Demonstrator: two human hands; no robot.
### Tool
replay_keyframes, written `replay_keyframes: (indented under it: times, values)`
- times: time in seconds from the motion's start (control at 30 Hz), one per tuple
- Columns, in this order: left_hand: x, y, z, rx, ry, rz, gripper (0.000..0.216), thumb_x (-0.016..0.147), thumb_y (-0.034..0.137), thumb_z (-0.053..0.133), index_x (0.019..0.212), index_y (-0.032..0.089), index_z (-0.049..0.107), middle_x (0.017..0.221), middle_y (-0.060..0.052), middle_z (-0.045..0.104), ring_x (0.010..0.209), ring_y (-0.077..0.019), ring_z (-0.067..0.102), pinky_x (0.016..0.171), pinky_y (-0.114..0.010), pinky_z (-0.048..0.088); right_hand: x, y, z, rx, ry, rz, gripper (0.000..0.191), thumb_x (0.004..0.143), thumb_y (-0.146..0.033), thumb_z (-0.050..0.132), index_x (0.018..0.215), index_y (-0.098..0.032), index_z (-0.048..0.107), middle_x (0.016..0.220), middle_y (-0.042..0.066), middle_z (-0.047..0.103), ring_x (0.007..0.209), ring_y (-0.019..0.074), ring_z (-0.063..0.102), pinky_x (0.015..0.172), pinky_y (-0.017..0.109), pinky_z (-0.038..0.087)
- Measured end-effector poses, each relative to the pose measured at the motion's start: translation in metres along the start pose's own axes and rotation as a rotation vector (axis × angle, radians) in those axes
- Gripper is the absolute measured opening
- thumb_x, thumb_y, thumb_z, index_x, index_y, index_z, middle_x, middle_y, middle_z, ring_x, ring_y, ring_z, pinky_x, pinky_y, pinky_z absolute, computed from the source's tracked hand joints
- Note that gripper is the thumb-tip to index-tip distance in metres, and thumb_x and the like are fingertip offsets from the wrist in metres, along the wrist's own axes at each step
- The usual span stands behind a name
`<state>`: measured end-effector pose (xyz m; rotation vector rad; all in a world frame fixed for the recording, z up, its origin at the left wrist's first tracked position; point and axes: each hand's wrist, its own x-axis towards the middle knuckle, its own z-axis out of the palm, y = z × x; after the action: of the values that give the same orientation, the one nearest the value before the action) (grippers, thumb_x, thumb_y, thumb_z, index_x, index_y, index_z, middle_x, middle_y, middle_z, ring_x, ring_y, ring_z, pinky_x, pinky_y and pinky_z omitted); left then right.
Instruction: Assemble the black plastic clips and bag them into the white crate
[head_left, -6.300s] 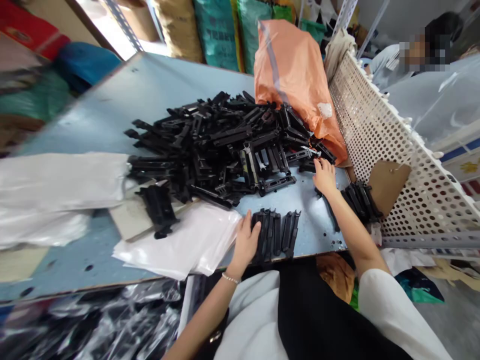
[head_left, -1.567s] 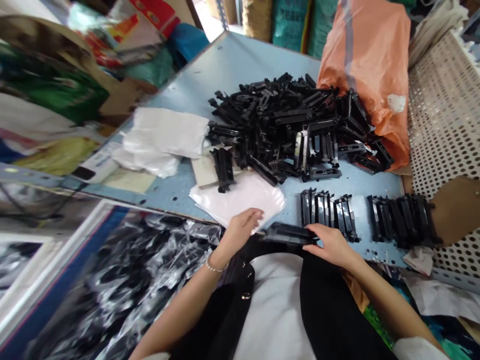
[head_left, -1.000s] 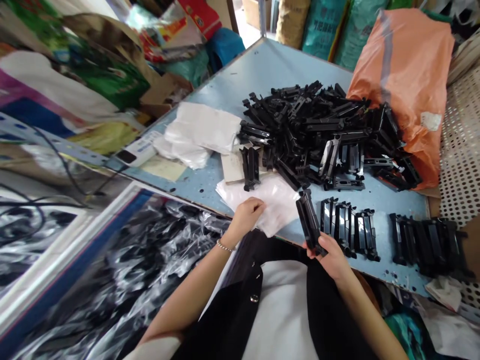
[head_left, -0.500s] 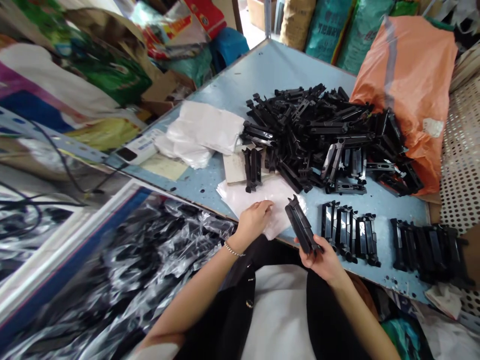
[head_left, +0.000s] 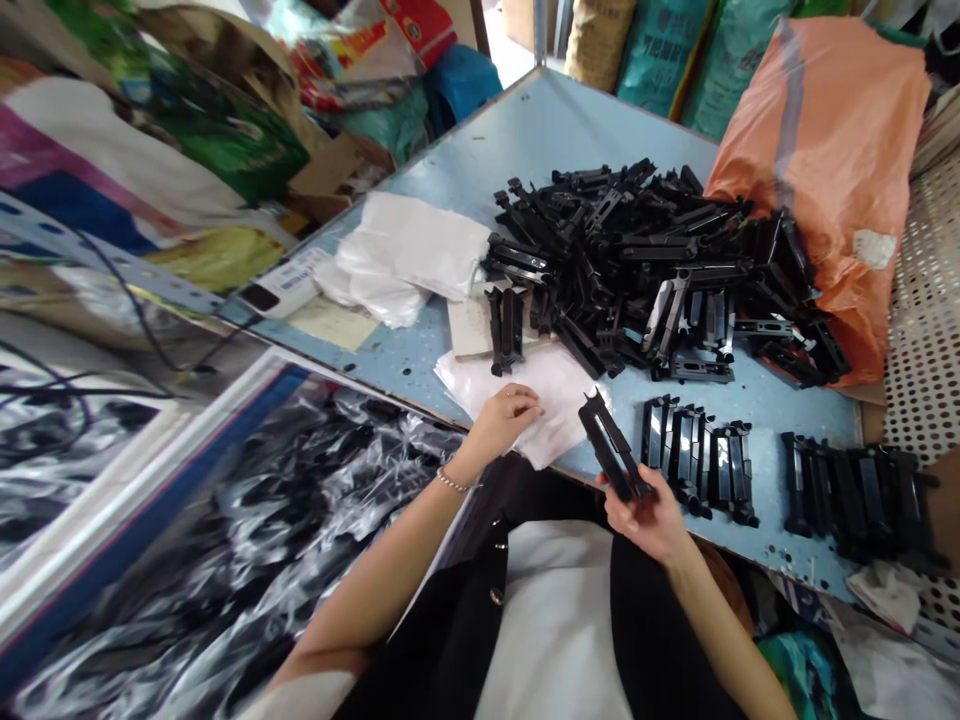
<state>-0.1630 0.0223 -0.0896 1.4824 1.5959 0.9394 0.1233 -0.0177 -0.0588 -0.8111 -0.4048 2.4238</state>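
My right hand (head_left: 646, 512) is closed around the lower end of a long black plastic part (head_left: 606, 440) with hooked tips. Its upper end leans away to the left, and a lengthwise gap shows in it; whether it is one piece or two together, I cannot tell. My left hand (head_left: 506, 425) is over a stack of thin white plastic bags (head_left: 559, 385) at the table's front edge, fingers curled and tips pressed together. What lies between those fingertips, if anything, is hidden. Just right of the held part stands a row of similar black parts (head_left: 694, 450).
A large heap of black parts (head_left: 622, 240) covers the middle of the blue table (head_left: 517, 120). More parts (head_left: 855, 495) are lined up at the right. White bags (head_left: 420, 240) lie left of the heap, an orange sack (head_left: 832, 130) at the right. Bagged black goods (head_left: 300, 520) are below left.
The black part in my right hand has turned slightly, so its lengthwise gap now shows. My left hand has shifted slightly over the bags, its fingers still curled.
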Motion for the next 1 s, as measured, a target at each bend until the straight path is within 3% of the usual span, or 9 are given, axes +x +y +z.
replay_keyframes:
  times: [0.13, 0.23, 0.3, 0.4, 0.57, 0.73, 0.83, 0.93, 1.0]
  values:
    - [0.005, -0.003, -0.004, -0.063, 0.062, -0.062, 0.024, 0.077, 0.037, 0.075, 0.066, 0.018, 0.065, 0.082, -0.003, 0.063, 0.074, -0.0162, 0.06, 0.073, -0.03, 0.05, 0.007, -0.001, 0.008, 0.07, -0.143, 0.091, 0.055, 0.093, -0.058, 0.055, 0.105, -0.006, 0.07, 0.052, -0.005, 0.049, 0.041, 0.0064, 0.027, 0.044, 0.022, 0.025]
    - [0.006, -0.001, -0.002, -0.058, 0.04, -0.028, 0.025, 0.082, 0.035, 0.068, 0.065, 0.018, 0.065, 0.079, -0.003, 0.064, 0.078, -0.0172, 0.062, 0.079, -0.032, 0.051, 0.02, 0.003, 0.013, 0.134, -0.242, 0.178, 0.058, 0.095, -0.061, 0.051, 0.106, -0.007, 0.068, 0.05, -0.008, 0.044, 0.04, 0.0065, 0.023, 0.043, 0.021, 0.024]
    - [0.004, 0.0, -0.001, -0.066, 0.027, -0.02, 0.021, 0.086, 0.032, 0.063, 0.071, 0.018, 0.067, 0.078, -0.003, 0.066, 0.076, -0.017, 0.063, 0.076, -0.032, 0.053, 0.029, 0.007, 0.013, 0.177, -0.258, 0.234, 0.056, 0.094, -0.06, 0.053, 0.106, -0.007, 0.067, 0.051, -0.009, 0.041, 0.041, 0.0061, 0.02, 0.042, 0.02, 0.022]
    - [-0.004, -0.001, -0.002, -0.001, 0.125, 0.017, 0.012, 0.09, 0.026, 0.059, 0.085, 0.018, 0.066, 0.076, -0.003, 0.067, 0.07, -0.0166, 0.064, 0.068, -0.03, 0.055, 0.036, 0.011, 0.009, 0.224, -0.225, 0.259, 0.052, 0.093, -0.056, 0.057, 0.107, -0.007, 0.067, 0.053, -0.01, 0.039, 0.042, 0.0051, 0.016, 0.041, 0.018, 0.02]
    - [-0.013, -0.003, -0.004, 0.384, 0.213, 0.358, 0.032, 0.095, 0.008, 0.042, 0.107, 0.015, 0.07, 0.114, -0.014, 0.072, 0.11, -0.0252, 0.067, 0.102, -0.047, 0.056, 0.04, 0.012, 0.009, 0.245, -0.267, 0.295, 0.054, 0.096, -0.058, 0.053, 0.108, -0.007, 0.066, 0.05, -0.011, 0.037, 0.041, 0.0052, 0.015, 0.04, 0.017, 0.02]
    - [-0.03, 0.01, 0.005, 0.433, 0.244, 0.446, 0.051, 0.099, 0.007, 0.038, 0.148, 0.015, 0.051, 0.14, -0.017, 0.061, 0.131, -0.0247, 0.059, 0.112, -0.044, 0.053, 0.066, 0.015, 0.016, 0.231, -0.277, 0.351, 0.054, 0.093, -0.06, 0.055, 0.106, -0.009, 0.065, 0.048, -0.014, 0.031, 0.04, 0.005, 0.011, 0.038, 0.016, 0.018]
    - [-0.056, 0.029, 0.018, 0.339, 0.106, 0.583, 0.061, 0.098, 0.004, 0.038, 0.157, 0.022, 0.04, 0.141, -0.014, 0.061, 0.13, -0.0213, 0.061, 0.109, -0.038, 0.055, 0.077, 0.018, 0.02, 0.031, -0.139, 0.24, 0.049, 0.084, -0.065, 0.065, 0.087, -0.017, 0.062, 0.049, -0.013, 0.031, 0.041, 0.0054, 0.016, 0.04, 0.019, 0.02]
    - [-0.078, 0.045, 0.031, 0.218, -0.012, 0.645, 0.067, 0.097, 0.001, 0.039, 0.159, 0.026, 0.035, 0.14, -0.012, 0.062, 0.127, -0.0183, 0.063, 0.106, -0.034, 0.057, 0.072, 0.022, 0.024, -0.367, 0.154, -0.098, 0.046, 0.081, -0.061, 0.07, 0.069, -0.022, 0.05, 0.051, -0.01, 0.035, 0.047, 0.0077, 0.029, 0.046, 0.022, 0.026]
    - [-0.084, 0.049, 0.037, 0.181, -0.037, 0.63, 0.068, 0.095, 0.002, 0.042, 0.159, 0.023, 0.034, 0.142, -0.014, 0.06, 0.13, -0.0202, 0.061, 0.108, -0.037, 0.056, 0.062, 0.023, 0.026, -0.657, 0.273, -0.236, 0.038, 0.085, -0.055, 0.068, 0.072, -0.022, 0.052, 0.055, -0.008, 0.042, 0.053, 0.0106, 0.039, 0.051, 0.024, 0.035]
